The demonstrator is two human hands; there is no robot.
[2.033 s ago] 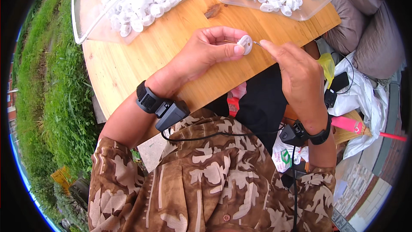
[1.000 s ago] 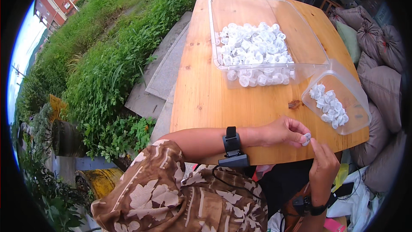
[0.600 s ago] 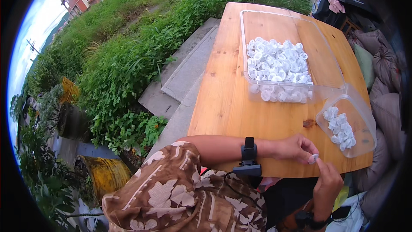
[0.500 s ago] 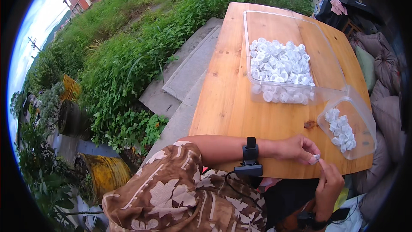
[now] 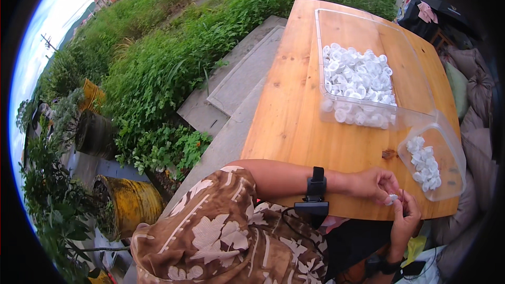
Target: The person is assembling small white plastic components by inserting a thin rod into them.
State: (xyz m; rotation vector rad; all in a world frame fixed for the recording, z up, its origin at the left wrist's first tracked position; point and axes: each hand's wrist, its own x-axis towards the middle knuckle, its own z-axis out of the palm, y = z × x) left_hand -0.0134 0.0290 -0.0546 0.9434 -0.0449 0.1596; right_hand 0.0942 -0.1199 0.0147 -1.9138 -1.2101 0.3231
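Over the near right edge of the wooden table (image 5: 294, 126), my left hand (image 5: 376, 184) pinches a small white plastic piece (image 5: 391, 199), round and cap-like. Close against it, my right hand (image 5: 406, 216) has its fingers bent together. A thin dark sliver shows at its fingertips, too small to name. Just beyond my hands lies a small clear plastic tray (image 5: 447, 192) with several white pieces (image 5: 425, 164) in it. Farther off, a large clear plastic bin (image 5: 376, 110) holds a big heap of similar white pieces (image 5: 357, 76).
Stuffed grey sacks (image 5: 476, 142) crowd the table's right side. Concrete slabs (image 5: 231, 94) and green plants (image 5: 158, 84) lie to the left, with a rusty yellow drum (image 5: 134, 205) lower down. A strap with a dark box (image 5: 311, 209) hangs at my left wrist.
The view has shifted a little, so the scene sits slightly to the right. My right fingers have risen beside the white piece, and a thin dark sliver now shows there.
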